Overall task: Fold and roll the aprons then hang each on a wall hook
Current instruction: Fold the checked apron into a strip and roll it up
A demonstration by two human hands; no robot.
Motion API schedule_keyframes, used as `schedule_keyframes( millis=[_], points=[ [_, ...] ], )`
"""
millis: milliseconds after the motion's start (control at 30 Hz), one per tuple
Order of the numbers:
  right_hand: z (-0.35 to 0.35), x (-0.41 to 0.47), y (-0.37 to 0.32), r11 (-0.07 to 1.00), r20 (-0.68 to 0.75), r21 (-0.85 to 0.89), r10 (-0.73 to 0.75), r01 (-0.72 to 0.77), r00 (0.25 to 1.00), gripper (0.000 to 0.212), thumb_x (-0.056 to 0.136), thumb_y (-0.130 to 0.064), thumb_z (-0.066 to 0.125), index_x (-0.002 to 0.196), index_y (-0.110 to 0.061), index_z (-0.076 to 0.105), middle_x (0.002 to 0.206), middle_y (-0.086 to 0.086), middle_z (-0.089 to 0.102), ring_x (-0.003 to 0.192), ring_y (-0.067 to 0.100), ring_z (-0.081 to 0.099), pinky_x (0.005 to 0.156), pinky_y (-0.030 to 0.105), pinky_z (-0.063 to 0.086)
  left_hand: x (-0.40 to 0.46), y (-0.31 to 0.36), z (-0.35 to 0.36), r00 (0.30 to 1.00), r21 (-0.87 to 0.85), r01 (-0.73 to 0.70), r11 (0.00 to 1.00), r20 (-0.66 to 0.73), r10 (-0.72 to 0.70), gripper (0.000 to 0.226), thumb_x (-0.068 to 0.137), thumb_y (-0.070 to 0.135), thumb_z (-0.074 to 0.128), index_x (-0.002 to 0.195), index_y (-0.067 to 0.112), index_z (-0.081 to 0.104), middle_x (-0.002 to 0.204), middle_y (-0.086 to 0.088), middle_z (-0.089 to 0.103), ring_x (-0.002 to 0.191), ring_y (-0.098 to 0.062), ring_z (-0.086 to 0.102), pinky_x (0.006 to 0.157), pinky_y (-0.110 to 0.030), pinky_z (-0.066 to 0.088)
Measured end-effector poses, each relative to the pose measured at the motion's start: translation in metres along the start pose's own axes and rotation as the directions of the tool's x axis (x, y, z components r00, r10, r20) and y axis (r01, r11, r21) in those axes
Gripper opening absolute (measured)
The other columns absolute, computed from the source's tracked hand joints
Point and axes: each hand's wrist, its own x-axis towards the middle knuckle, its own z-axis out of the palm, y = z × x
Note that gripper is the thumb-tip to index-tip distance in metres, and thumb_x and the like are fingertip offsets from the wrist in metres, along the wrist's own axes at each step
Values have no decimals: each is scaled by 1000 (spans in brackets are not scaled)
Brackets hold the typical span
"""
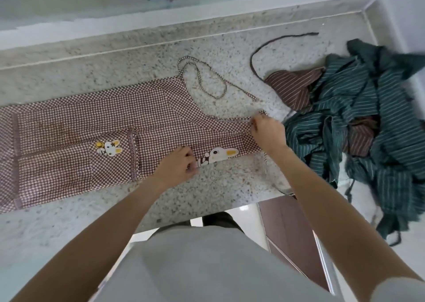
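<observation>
A brown-and-white checked apron (96,122) with rabbit patches lies folded lengthwise on the speckled stone counter (230,186), stretching from the left edge to the middle. Its thin straps (202,80) loop loose above it. My left hand (179,163) pinches the apron's near edge beside the larger rabbit patch. My right hand (266,131) grips the bib end of the apron at its right corner. A heap of green striped aprons (377,127) with a brown striped apron (296,87) lies at the right.
A raised ledge and a glass panel (184,0) run along the counter's far side. A white wall closes the right end. The counter's front edge sits near my body, with a brown cabinet door (289,232) below. A dark strap (271,46) curls from the brown striped apron.
</observation>
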Motion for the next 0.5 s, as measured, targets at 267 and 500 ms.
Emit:
schedule_keyframes(
  millis=[267, 500],
  points=[
    [-2, 25, 43, 999, -72, -5, 53, -53, 996, 33, 84, -7, 56, 117, -8, 57, 118, 15, 56, 105, 35, 52, 84, 41, 42, -1, 9, 4, 999, 19, 38, 999, -31, -38, 24, 77, 36, 67, 92, 17, 59, 97, 1, 51, 89, -15, 45, 75, -31, 44],
    [40, -33, 15, 890, 63, 27, -456, 455, 888, 50, 91, -30, 53, 138, -15, 44, 149, 12, 34, 139, 32, 28, 113, 45, 20, 1, 15, 6, 998, -42, 16, 999, -65, -19, 15, 83, 22, 68, 97, 17, 65, 92, 3, 64, 86, -16, 56, 73, -24, 41]
  ],
)
